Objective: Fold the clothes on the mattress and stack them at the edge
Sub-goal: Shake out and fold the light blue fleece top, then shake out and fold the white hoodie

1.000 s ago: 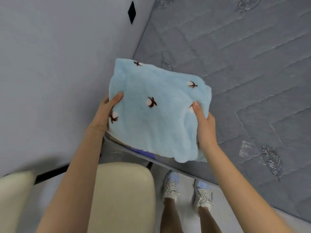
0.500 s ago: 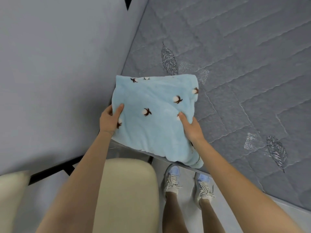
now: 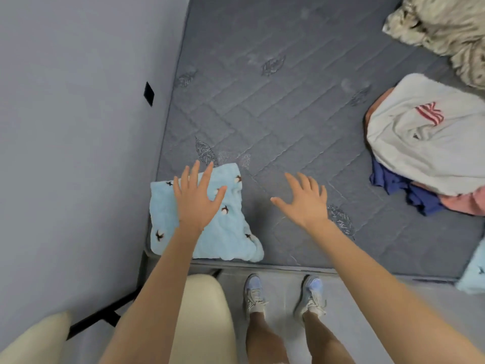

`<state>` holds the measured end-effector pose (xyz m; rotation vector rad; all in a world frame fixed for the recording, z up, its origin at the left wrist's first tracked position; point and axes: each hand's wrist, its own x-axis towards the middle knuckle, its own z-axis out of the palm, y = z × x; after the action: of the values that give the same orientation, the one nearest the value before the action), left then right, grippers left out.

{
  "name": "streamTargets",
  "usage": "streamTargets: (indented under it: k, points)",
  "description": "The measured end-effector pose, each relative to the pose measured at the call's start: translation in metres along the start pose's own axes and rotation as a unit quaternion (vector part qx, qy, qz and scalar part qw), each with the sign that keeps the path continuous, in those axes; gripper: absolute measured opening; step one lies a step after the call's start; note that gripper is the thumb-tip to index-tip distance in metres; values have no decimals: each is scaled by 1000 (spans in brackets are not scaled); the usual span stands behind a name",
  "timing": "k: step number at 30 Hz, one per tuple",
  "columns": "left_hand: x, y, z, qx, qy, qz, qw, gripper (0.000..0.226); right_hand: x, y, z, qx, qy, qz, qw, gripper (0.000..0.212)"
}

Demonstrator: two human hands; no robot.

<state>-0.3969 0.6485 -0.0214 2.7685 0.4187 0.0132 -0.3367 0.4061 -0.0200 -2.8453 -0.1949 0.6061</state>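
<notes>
A folded light blue fleece garment (image 3: 231, 232) with small brown-and-white flower marks lies at the near left corner of the grey quilted mattress (image 3: 288, 106), against the wall. My left hand (image 3: 195, 199) is spread flat over it with straight fingers, holding nothing. My right hand (image 3: 304, 198) hovers open over bare mattress to the right of the garment. A pile of unfolded clothes lies at the right: a white garment with a red striped logo (image 3: 425, 143) on top of a dark blue piece (image 3: 393, 182) and a pink piece (image 3: 464, 202).
A grey wall (image 3: 78, 127) runs along the left side of the mattress. A furry beige blanket (image 3: 446, 24) sits at the far right corner. Another light blue piece (image 3: 475, 271) hangs at the right edge. A cream chair (image 3: 202, 319) and my shoes (image 3: 254, 292) are below the mattress edge.
Both hands have let go of the folded blue garment, which now lies on the mattress corner. The hands opened and the right one moved away to the right.
</notes>
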Motion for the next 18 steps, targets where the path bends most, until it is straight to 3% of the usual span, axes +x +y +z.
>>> streamTargets:
  k: [8, 18]
  points:
    - [7, 153, -17, 88, -39, 106, 990, 67, -50, 109, -97, -17, 26, 36, 999, 77]
    - [-15, 375, 43, 71, -85, 133, 985, 70, -84, 292, -168, -9, 61, 64, 996, 79]
